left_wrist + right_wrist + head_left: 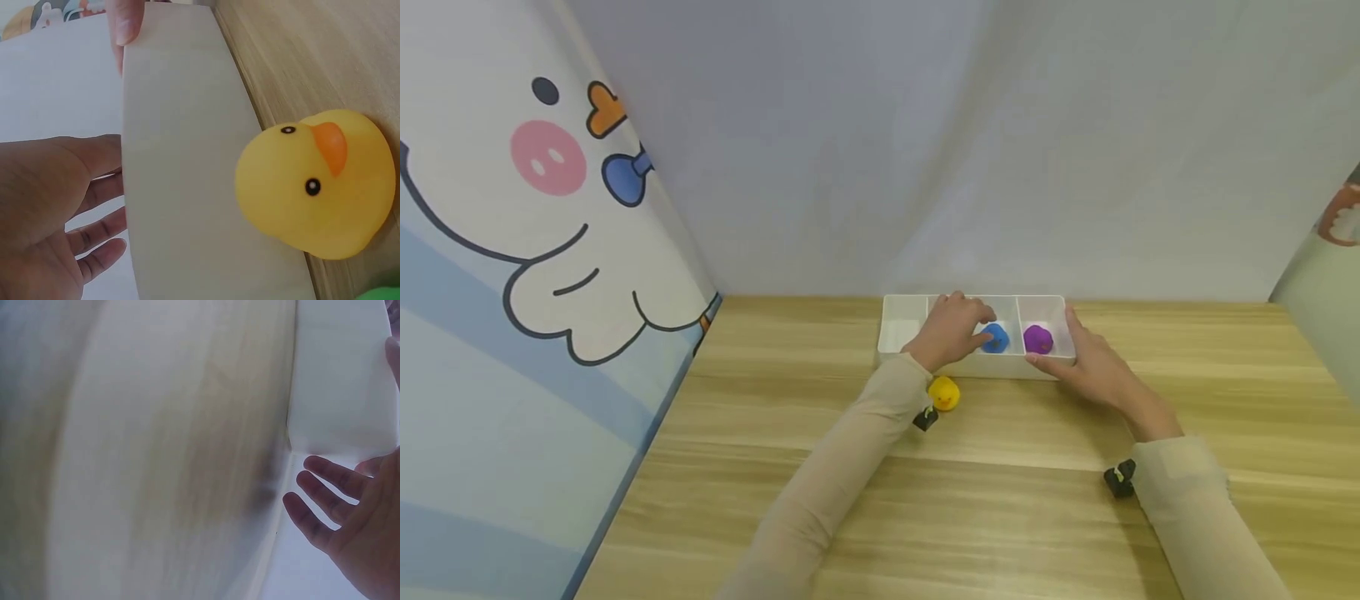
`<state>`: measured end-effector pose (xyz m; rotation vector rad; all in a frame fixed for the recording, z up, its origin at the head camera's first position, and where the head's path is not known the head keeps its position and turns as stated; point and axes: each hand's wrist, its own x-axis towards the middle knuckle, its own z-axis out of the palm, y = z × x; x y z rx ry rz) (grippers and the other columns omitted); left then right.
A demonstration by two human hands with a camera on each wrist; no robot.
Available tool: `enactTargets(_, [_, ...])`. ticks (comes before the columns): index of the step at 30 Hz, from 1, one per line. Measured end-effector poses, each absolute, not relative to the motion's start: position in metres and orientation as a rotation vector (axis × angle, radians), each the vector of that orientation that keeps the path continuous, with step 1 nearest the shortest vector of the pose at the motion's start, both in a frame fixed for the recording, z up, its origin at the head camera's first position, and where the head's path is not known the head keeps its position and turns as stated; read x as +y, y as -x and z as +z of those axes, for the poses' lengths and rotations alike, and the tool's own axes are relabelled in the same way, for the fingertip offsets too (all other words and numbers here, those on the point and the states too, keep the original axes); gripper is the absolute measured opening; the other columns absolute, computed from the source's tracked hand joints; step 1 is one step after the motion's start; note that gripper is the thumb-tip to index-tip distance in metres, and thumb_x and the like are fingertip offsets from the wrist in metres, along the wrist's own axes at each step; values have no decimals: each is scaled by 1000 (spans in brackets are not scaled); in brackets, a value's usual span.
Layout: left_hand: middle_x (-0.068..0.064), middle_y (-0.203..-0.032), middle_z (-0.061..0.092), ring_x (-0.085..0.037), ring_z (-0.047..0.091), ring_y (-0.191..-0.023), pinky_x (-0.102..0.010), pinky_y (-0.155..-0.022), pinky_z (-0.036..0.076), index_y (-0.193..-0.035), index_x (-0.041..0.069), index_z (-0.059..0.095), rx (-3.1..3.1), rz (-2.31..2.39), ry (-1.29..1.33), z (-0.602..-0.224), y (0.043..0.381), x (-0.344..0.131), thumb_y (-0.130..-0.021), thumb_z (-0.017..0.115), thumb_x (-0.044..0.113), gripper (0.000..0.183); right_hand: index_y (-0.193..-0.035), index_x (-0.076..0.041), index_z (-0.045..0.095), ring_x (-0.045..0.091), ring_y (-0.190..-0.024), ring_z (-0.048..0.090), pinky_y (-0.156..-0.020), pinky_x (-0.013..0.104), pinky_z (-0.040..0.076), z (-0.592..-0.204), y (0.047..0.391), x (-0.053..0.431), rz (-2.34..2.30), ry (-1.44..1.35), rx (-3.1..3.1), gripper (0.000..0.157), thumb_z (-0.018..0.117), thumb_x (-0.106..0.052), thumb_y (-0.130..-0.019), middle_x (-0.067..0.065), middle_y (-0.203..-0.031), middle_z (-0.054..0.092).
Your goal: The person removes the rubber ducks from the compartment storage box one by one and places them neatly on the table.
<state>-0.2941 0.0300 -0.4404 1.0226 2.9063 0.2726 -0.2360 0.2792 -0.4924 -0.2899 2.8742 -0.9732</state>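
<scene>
A white divided box (902, 333) stands on the table against the back curtain. My left hand (951, 329) reaches over its front wall into the middle compartment. There its thumb overlaps a blue rubber duck (996, 339), while the forefinger arches above with a gap between. Purple in colour, another duck (1038, 340) sits in the right compartment. At the box's right corner, my right hand (1093, 367) holds on, thumb on the front rim and fingers along the end wall. A yellow rubber duck (312, 187) sits on the table before the box, beside my left wrist.
Part of a green thing (381, 294) shows beyond the yellow duck in the left wrist view. The wood-grain table (1000, 517) runs back to a pale curtain (850, 150). A cartoon-printed cloth (475, 350) borders the left side. Small black devices sit at both wrists.
</scene>
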Motion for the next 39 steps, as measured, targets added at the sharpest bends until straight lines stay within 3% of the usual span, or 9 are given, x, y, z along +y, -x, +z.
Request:
enactTargets(6, [4, -123, 75, -21, 61, -111, -37, -100, 46, -127, 18, 71, 2913, 277, -1003, -447, 297, 30, -100, 66, 35, 32, -162, -7, -13, 45, -127, 55, -108, 66, 42, -492, 236, 276, -966, 296, 2883, 114, 61, -61, -95, 36, -156, 37])
enactTargets(17, [6, -118, 77, -19, 59, -108, -37, -97, 43, -124, 22, 73, 2926, 287, -912, -455, 300, 34, -98, 68, 41, 33, -162, -11, -17, 53, -143, 41, -116, 68, 33, -491, 235, 275, -959, 270, 2858, 115, 60, -64, -94, 35, -163, 26])
enactTargets(24, [8, -110, 77, -17, 58, -103, -34, -94, 41, -121, 25, 74, 2944, 263, -866, -456, 298, 39, -96, 69, 42, 31, -161, -8, -17, 50, -139, 46, -115, 67, 35, -490, 234, 275, -952, 274, 2860, 115, 60, -62, -95, 37, -161, 27])
enactTargets(39, [8, -107, 78, -18, 59, -104, -40, -99, 41, -116, 24, 76, 2970, 298, -815, -460, 294, 43, -94, 72, 42, 29, -161, -8, -18, 54, -148, 32, -119, 68, 29, -497, 232, 276, -948, 261, 2853, 115, 59, -64, -95, 34, -166, 16])
